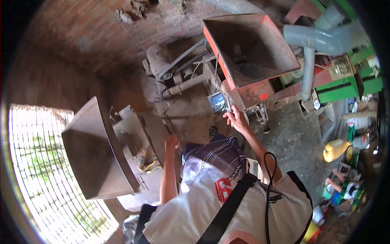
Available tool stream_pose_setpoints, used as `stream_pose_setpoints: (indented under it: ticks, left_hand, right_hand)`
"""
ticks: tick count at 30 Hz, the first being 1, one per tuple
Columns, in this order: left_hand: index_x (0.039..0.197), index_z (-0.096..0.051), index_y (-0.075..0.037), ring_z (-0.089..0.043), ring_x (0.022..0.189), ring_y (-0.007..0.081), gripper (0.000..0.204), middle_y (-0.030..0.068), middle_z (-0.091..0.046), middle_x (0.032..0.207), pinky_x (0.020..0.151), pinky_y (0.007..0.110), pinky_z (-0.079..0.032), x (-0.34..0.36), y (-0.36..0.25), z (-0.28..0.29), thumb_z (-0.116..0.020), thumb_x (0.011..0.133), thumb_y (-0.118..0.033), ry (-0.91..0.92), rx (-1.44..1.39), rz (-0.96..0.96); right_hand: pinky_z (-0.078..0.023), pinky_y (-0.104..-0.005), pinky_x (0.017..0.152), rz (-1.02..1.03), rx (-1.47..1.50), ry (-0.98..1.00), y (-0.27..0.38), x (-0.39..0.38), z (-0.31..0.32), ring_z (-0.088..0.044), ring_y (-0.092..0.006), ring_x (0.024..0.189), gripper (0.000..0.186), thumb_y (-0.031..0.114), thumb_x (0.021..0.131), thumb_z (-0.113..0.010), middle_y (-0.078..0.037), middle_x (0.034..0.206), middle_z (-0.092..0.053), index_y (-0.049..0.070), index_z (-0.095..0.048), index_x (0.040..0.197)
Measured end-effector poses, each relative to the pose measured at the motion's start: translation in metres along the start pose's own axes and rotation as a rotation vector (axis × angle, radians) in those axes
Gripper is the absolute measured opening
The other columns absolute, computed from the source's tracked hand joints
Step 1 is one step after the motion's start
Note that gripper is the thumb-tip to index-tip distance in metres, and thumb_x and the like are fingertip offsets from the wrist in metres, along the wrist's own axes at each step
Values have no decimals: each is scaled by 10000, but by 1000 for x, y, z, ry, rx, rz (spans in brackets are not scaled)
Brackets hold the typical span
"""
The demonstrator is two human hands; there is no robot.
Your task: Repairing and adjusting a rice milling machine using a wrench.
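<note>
Overhead, the red hopper (250, 46) holds dark residue; right hand (235, 118) beneath.

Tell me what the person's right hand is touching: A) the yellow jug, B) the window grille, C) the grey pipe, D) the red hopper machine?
D: the right hand reaches up to the lower front of the red hopper machine, far from the yellow jug.
</note>
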State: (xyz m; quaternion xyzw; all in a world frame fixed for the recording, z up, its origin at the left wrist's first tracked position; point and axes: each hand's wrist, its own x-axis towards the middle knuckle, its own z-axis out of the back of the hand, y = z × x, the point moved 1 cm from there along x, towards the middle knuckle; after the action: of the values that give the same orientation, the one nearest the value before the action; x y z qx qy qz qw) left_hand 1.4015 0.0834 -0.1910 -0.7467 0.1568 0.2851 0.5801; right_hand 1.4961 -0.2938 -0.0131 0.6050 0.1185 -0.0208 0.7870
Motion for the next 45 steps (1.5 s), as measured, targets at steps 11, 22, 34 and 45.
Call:
stream_pose_setpoints:
  ticks: [11,22,34,45]
  left_hand:
    - [927,-630,9,-603,677,144,248,71,-636,778,633,263,-496,121,-247,-302,-665,792,-195,426,-145,-220]
    - [896,-587,18,-574,852,368,198,209,-597,861,747,406,-459,194,-301,-328,-598,747,-112,514,403,-873]
    - [882,-626,18,-647,715,246,182,145,-651,767,672,333,-500,211,-321,-332,-635,735,-90,596,463,-649]
    - [851,-663,9,-650,679,207,170,169,-656,756,650,321,-497,219,-357,-350,-670,755,-131,179,336,-679]
  right_hand:
    - [-436,-237,466,-177,154,-3,-14,36,-15,-590,-109,576,125,164,921,-477,-99,865,-650,49,-430,930]
    - [-481,-239,483,-381,-12,-237,-12,71,-25,-600,-115,555,120,133,930,-455,-93,826,-659,20,-458,970]
    - [-493,-389,641,-310,-525,-283,32,122,-25,-665,-273,743,254,177,922,-435,-167,904,-657,1,-441,1105]
    - [-484,-396,616,-164,-471,-461,46,81,-31,-639,-331,703,148,117,893,-478,-151,742,-639,47,-485,1022]
